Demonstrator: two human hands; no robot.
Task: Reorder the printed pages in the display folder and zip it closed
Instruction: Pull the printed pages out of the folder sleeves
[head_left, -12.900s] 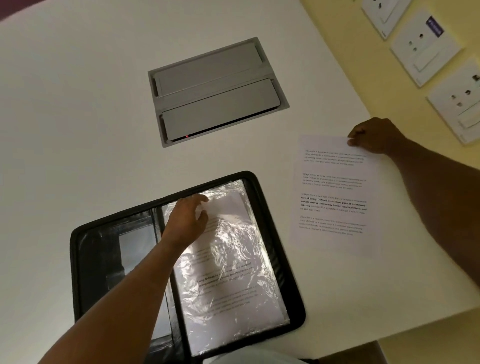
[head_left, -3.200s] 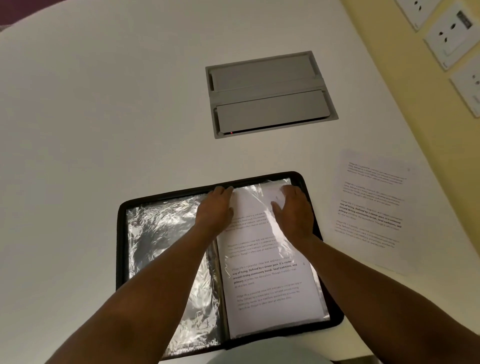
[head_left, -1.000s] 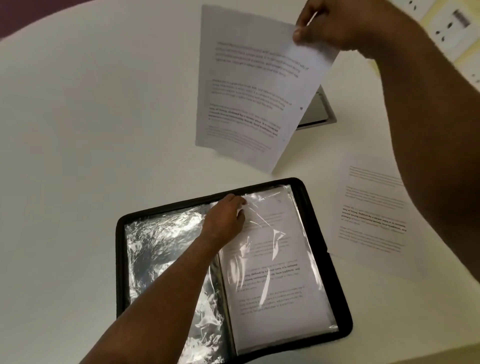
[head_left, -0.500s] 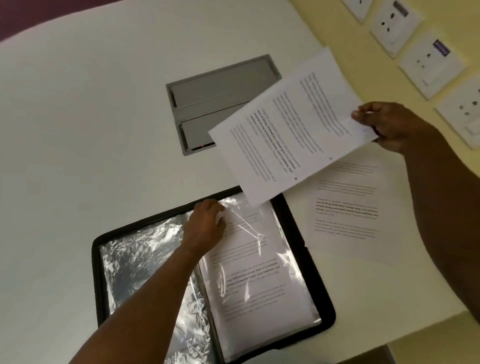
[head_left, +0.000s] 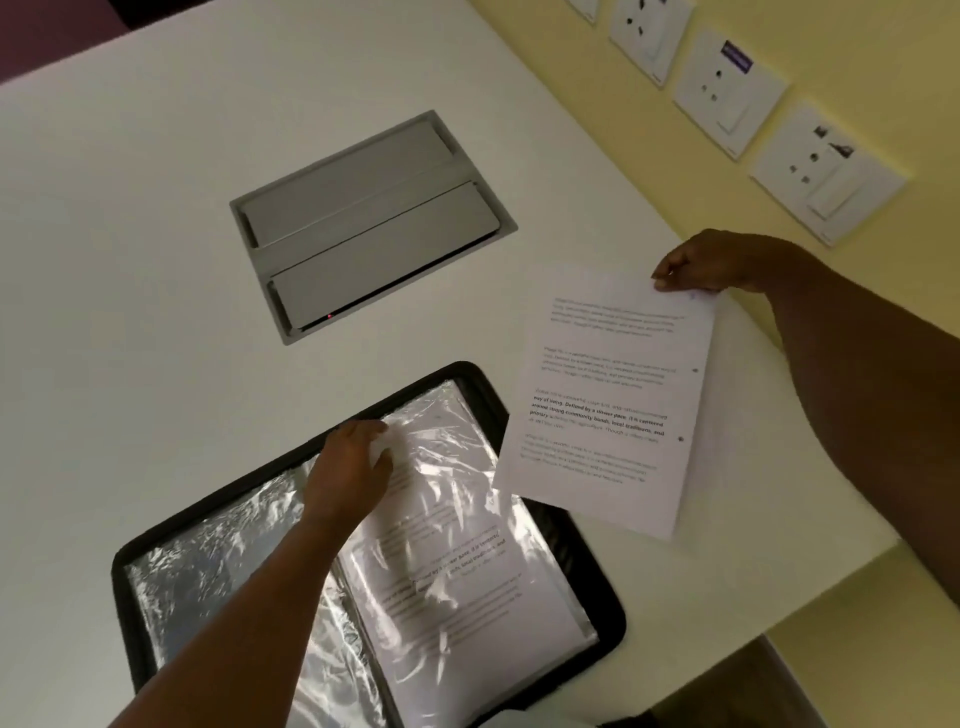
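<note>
The black zip display folder (head_left: 605, 613) lies open on the white table, its clear sleeves crinkled and shiny. The right-hand sleeve (head_left: 467, 587) holds printed pages. My left hand (head_left: 350, 470) rests on the top edge of that sleeve, fingers pinching the plastic. My right hand (head_left: 693, 267) grips the top right corner of a loose printed page (head_left: 608, 395), held just right of the folder, its lower left corner over the folder's rim. Whether another sheet lies under it is hidden.
A grey flip-lid cable box (head_left: 369, 223) is set into the table beyond the folder. Wall sockets (head_left: 727, 85) line the yellow wall at right. The table's right edge (head_left: 831, 577) runs close to the loose page.
My right hand has lowered the loose page from mid-air over the cable box to the spot right of the folder, turning it upright. My left hand stays on the sleeve.
</note>
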